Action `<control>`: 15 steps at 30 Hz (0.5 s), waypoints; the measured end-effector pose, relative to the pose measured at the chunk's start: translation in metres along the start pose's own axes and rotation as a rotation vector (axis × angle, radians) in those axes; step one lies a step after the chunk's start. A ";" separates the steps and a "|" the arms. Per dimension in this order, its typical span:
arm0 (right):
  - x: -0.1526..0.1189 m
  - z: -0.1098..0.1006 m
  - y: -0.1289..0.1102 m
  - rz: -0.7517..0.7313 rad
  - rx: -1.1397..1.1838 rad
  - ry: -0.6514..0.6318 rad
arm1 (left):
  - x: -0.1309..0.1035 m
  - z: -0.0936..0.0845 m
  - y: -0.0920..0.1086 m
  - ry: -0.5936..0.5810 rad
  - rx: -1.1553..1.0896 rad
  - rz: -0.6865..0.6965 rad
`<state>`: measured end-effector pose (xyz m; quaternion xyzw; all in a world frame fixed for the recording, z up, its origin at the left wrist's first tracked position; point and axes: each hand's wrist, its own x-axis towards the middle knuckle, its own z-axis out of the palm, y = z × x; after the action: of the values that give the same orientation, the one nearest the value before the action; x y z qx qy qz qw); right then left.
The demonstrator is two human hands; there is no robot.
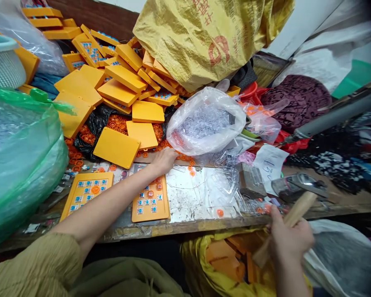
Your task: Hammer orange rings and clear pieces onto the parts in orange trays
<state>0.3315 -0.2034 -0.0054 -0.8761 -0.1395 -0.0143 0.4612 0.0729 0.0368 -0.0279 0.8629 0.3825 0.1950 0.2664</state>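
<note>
My left hand (166,160) reaches over the far edge of the work surface, beside loose orange rings (191,168); its fingers are bunched and what they hold, if anything, is hidden. Under its wrist lies a yellow-orange panel (144,212) with blue-centred square pieces and several orange rings on it. A second such panel (72,194) lies to the left, partly behind my forearm. At the lower right, my right hand (292,239) is wrapped round a wooden handle (301,208), held slanting in front of the bench edge.
Yellow-orange panels (120,88) are heaped at the back. A white bag (207,142) holds clear pieces; a green bag (27,165) stands left. A metal block (252,180) and paper (268,165) lie right. Below the bench, a yellow bag (193,255) holds orange panels.
</note>
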 end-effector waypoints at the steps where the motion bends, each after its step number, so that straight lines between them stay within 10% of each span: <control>1: 0.004 0.003 -0.001 0.012 0.012 -0.015 | -0.003 -0.002 0.002 0.012 -0.021 -0.025; 8: -0.052 0.013 -0.036 -0.007 0.285 -0.087 | -0.067 -0.053 0.011 0.110 -0.225 -0.209; 15: -0.177 0.025 -0.070 0.212 0.405 -0.819 | -0.170 -0.052 0.029 0.186 -0.693 -0.444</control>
<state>0.1407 -0.1864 0.0094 -0.7115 -0.2199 0.4074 0.5287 -0.0459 -0.0934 0.0078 0.5975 0.4933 0.3271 0.5410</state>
